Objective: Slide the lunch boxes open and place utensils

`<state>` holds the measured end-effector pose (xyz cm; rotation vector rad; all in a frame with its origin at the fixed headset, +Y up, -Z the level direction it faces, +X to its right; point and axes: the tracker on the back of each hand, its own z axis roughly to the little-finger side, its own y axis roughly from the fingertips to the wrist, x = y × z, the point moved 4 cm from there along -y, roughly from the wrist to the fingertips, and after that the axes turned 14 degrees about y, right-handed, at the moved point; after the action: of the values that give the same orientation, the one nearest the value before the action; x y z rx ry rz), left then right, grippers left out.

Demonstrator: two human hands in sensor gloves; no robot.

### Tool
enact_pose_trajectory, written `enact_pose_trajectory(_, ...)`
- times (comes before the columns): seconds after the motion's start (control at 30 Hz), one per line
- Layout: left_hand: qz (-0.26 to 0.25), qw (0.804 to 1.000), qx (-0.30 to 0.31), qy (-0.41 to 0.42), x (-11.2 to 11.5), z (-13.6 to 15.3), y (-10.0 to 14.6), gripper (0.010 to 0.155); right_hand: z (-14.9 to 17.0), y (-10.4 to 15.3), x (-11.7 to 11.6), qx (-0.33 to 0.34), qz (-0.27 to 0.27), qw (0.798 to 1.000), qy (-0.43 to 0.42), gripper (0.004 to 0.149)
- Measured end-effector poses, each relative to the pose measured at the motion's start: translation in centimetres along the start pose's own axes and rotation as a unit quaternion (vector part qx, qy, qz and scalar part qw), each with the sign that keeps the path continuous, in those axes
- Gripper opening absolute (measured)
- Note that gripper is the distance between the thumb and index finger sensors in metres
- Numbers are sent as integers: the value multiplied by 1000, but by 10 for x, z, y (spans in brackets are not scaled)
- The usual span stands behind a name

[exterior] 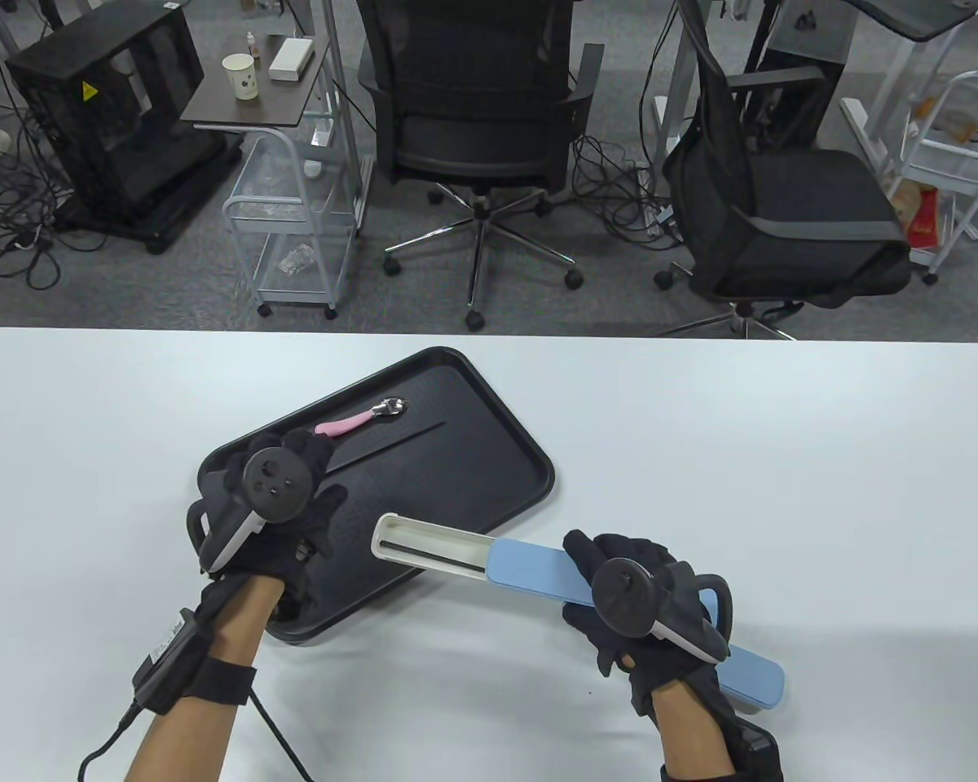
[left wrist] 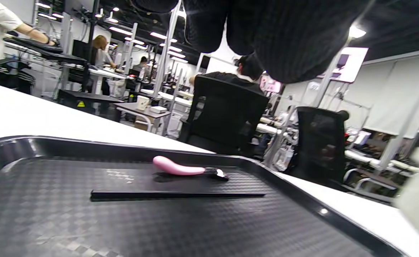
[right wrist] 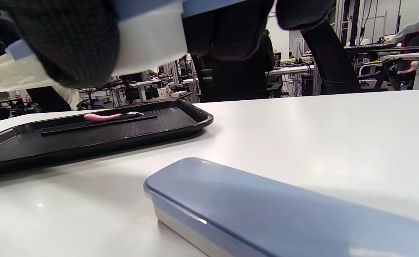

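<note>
My right hand (exterior: 599, 595) grips a long utensil box by its blue lid (exterior: 538, 570) and holds it above the table. The lid is slid partly back, so the white base (exterior: 424, 542) shows with a black chopstick (exterior: 432, 557) inside. In the right wrist view the held box (right wrist: 148, 39) fills the top edge. A second, closed blue box (exterior: 754, 678) lies on the table under that hand and also shows in the right wrist view (right wrist: 266, 210). My left hand (exterior: 314, 485) hovers empty over the black tray (exterior: 489, 489). The tray holds a pink-handled spoon (exterior: 359, 419) and one black chopstick (exterior: 391, 444).
The tray (left wrist: 302, 200) sits left of the table's middle, its near corner close to the held box's open end. In the left wrist view the spoon (left wrist: 184, 169) lies behind the chopstick (left wrist: 177, 195). Office chairs (exterior: 477, 122) stand beyond the table's far edge.
</note>
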<state>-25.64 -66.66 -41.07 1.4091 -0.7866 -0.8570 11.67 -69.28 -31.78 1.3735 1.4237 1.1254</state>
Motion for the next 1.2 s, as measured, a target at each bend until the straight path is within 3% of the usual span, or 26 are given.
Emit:
enact_pose_trajectory(0.37,36,990,-112,-71,38,26,-42,65,3,0,-1,-6,-5,1000,-1,78)
enact_pose_trajectory(0.73,85,960,-217,-158,80,71,-66,69,8,0,-1,-12,-8,1000,-4,78)
enact_pose_trajectory(0.93,89,959,-220,-155,92,78,-67,64,8,0,-2,-12,-11,1000,-3,78)
enact_pose_trajectory(1.2,75,957,-195,-200,101,67,-66,44,9,1,-3,-14,-17,1000,-1,78)
